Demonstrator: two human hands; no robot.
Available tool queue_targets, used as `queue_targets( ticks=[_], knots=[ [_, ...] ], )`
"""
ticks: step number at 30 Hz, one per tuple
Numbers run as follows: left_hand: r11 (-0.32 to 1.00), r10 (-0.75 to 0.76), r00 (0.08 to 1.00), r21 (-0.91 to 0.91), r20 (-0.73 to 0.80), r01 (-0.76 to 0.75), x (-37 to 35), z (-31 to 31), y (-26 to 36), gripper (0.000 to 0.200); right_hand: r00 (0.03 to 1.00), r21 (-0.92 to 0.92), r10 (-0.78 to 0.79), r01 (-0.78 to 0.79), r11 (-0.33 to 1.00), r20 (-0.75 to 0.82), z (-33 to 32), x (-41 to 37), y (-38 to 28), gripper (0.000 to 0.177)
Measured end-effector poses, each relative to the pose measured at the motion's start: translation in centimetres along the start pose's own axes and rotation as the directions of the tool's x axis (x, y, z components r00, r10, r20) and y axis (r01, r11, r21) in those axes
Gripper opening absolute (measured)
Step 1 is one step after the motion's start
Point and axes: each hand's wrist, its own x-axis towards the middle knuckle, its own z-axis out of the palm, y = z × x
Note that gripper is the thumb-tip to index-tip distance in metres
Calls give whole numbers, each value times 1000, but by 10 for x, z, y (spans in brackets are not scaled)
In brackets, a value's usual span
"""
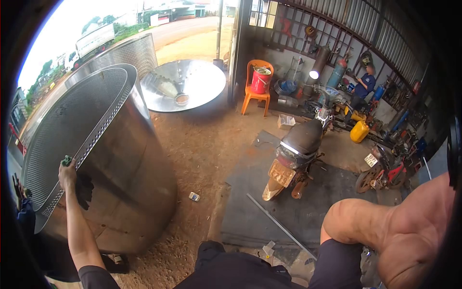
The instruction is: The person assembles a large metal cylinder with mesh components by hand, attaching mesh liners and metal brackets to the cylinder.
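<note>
A large sheet-metal cylinder (pixel 139 168) stands upright on the left, with a perforated metal strip (pixel 91 138) along its upper rim. My left hand (pixel 67 176) is closed over this rim, its fingers partly hidden. A small green piece (pixel 67 160), too small to identify, shows at the fingertips. On the cylinder's wall, a dark hand-like shadow falls beside my wrist. My right arm (pixel 365 221) is bent close to the camera at the right; its hand is out of view.
A shiny metal cone (pixel 202 86) lies behind the cylinder. An orange chair (pixel 256 98) bears a red bucket (pixel 261 81). A motorcycle (pixel 301 142) and a metal bar (pixel 281 226) are ahead. Another person (pixel 364 86) is among tools; a partly hidden person (pixel 26 216) stands left.
</note>
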Motion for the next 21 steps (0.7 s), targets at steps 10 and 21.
queue_targets(
  ticks=[10, 21],
  knots=[
    [996, 14, 998, -87, -58, -19, 12, 4, -10, 59, 996, -252, -70, 83, 964, 58, 4, 58, -5, 64],
    [999, -28, 999, -24, -25, 28, -6, -11, 2, 64, 983, -196, 123, -95, 976, 134, 36, 134, -31, 65]
  ],
)
